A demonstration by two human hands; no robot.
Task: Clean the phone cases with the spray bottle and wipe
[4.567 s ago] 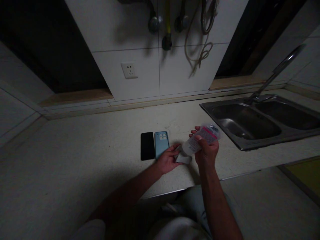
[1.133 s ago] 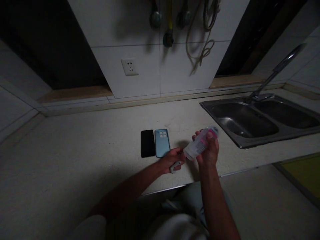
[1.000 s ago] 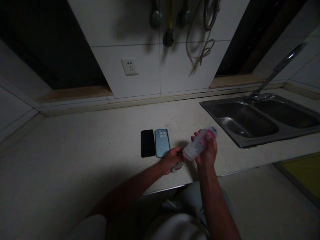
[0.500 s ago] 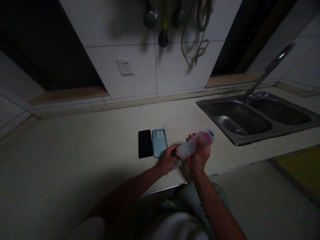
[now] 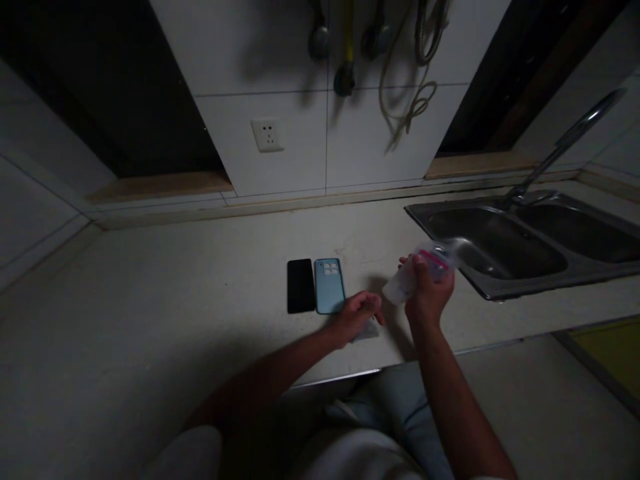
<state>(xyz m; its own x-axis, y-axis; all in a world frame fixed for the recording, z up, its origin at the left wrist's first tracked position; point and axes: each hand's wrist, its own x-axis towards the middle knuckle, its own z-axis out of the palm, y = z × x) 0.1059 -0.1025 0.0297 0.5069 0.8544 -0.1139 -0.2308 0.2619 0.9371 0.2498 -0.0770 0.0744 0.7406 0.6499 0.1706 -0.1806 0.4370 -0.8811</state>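
My right hand [image 5: 427, 293] is closed around a clear plastic bag [image 5: 401, 285] with a pink strip near its far end, tilted up to the right above the counter. To its left, apart from the bag, my left hand [image 5: 354, 318] is low over the counter with its fingers curled. A small greyish see-through piece [image 5: 367, 331] shows just under these fingers; dim light hides what exactly they grip. Beside the left hand lies a light blue phone case [image 5: 330, 290] with camera cutouts. A black phone [image 5: 301, 287] rests along the case's left side.
The pale countertop [image 5: 200, 280] runs along a tiled wall with a white socket [image 5: 267, 135]. A steel double sink [image 5: 493, 287] with a tall faucet [image 5: 565, 143] is on the right. Pipe fittings [image 5: 345, 79] and a looped cord [image 5: 420, 100] hang above.
My right hand has carried the plastic bag to the right, away from my left hand, which no longer touches the bag's near end. The phone and case stay put; the camera view has shifted slightly.
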